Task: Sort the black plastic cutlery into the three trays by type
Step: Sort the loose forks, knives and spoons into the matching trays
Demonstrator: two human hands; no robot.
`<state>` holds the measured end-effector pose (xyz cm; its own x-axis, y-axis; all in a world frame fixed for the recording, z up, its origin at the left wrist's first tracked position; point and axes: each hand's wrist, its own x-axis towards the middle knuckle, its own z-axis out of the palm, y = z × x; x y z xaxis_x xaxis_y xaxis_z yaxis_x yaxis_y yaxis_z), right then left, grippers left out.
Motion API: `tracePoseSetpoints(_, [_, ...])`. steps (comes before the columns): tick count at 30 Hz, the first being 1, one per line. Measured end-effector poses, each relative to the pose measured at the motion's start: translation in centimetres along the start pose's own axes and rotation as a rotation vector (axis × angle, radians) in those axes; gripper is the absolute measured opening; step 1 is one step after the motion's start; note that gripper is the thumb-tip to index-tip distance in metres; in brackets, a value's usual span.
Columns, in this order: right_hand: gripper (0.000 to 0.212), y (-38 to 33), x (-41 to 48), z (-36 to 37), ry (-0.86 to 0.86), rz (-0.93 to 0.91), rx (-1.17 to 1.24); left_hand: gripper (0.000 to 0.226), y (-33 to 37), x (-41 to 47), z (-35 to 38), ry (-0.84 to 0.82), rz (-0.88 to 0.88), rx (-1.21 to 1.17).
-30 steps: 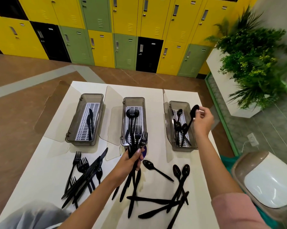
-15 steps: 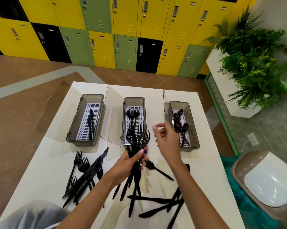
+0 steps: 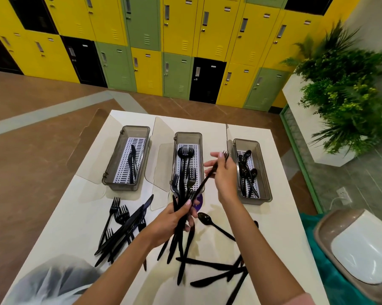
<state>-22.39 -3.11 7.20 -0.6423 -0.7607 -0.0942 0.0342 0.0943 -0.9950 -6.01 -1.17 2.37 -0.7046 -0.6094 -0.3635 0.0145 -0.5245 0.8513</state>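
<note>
both hands work above the white table (image 3: 93, 216): the left hand (image 3: 174, 219) grips a bunch of black cutlery (image 3: 182, 216) before the middle tray (image 3: 187, 137), while the right hand (image 3: 224, 172) pinches one fork (image 3: 209, 175) between the middle tray and the spoon tray (image 3: 262, 172).

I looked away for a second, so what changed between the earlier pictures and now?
The right hand let a spoon go into the right tray, swung left to the bundle in the left hand, and now pinches a fork from it. The left hand kept its grip; table cutlery stayed put.
</note>
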Motion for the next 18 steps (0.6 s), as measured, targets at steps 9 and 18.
tracePoseSetpoints(9, [0.030,1.7,-1.5,0.9,-0.389,0.138,-0.339,0.036,0.3,-0.1,-0.3,0.004,0.018,0.020])
tracePoseSetpoints(18, [0.018,-0.6,0.2,-0.2,-0.068,-0.014,-0.091,0.036,0.0,-0.2,-0.9,0.079,0.041,0.002])
